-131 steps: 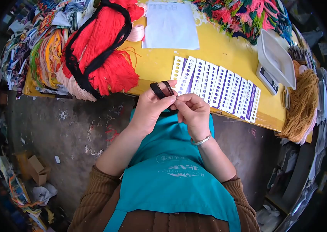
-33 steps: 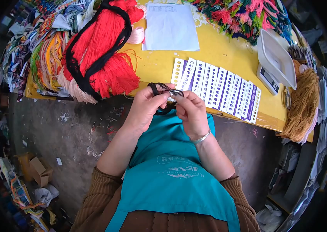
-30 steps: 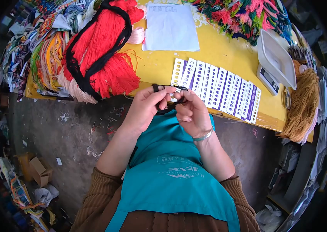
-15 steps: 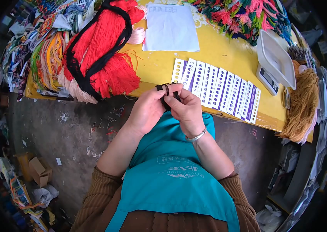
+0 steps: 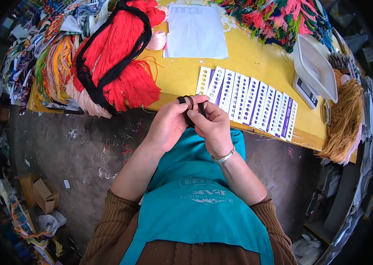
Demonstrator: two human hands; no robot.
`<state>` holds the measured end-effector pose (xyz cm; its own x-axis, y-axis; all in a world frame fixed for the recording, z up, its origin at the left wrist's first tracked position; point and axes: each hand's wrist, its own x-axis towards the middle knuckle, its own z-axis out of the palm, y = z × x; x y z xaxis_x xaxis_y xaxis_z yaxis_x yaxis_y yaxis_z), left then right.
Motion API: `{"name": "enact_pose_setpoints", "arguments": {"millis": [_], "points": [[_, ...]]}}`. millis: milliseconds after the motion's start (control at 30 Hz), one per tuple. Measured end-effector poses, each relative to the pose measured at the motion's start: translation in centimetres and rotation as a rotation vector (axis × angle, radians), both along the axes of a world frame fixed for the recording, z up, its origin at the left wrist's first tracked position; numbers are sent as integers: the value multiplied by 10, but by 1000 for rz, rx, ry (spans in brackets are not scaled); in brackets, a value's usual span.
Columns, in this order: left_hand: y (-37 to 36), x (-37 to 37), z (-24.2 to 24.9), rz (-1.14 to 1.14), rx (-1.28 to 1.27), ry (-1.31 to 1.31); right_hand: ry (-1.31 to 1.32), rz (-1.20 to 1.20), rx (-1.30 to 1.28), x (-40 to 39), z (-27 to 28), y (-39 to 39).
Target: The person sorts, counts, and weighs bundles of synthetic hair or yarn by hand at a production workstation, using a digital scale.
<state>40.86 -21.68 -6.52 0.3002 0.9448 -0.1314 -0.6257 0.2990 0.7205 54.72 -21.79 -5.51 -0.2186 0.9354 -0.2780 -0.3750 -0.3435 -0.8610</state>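
Black thread (image 5: 188, 115) is looped round the fingers of my left hand (image 5: 169, 123), in front of the yellow table's near edge. My right hand (image 5: 213, 126), with a bangle on its wrist, pinches part of the same thread close beside the left fingers. Just beyond the right hand, a fanned row of white and purple cards with punched holes (image 5: 250, 102) lies on the table (image 5: 257, 62). A red thread bundle (image 5: 122, 53) with a black skein (image 5: 80, 66) across it rests to the left.
A white paper sheet (image 5: 195, 33) lies at the back. On the right are a scale with a white tray (image 5: 313, 66) and brown thread (image 5: 345, 119). Multicoloured thread (image 5: 275, 20) is heaped at the back right. A cardboard box (image 5: 45, 194) stands on the floor at the left.
Both hands stay nearly in place, with small finger movements at the black thread. The thread loops have shifted slightly over the left fingers.
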Motion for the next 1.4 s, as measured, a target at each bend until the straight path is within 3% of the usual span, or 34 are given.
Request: {"name": "enact_pose_setpoints", "arguments": {"millis": [100,267,700,1200,1300,1400], "points": [[-1,1,-1,-20,73,111,-48,-9,58,-2,-4,0],[-3,1,6,-4,12,5,146,-49,-34,1,-4,-1],[-3,-1,2,56,54,65,154,-88,-27,1,-4,-1],[-4,-3,-1,156,194,298,-37,-134,56,1,-7,-3],[-5,-9,-3,174,191,489,-15,-136,48,2,-4,-3],[-4,-11,2,185,162,385,179,-147,-59,7,-5,0]]}}
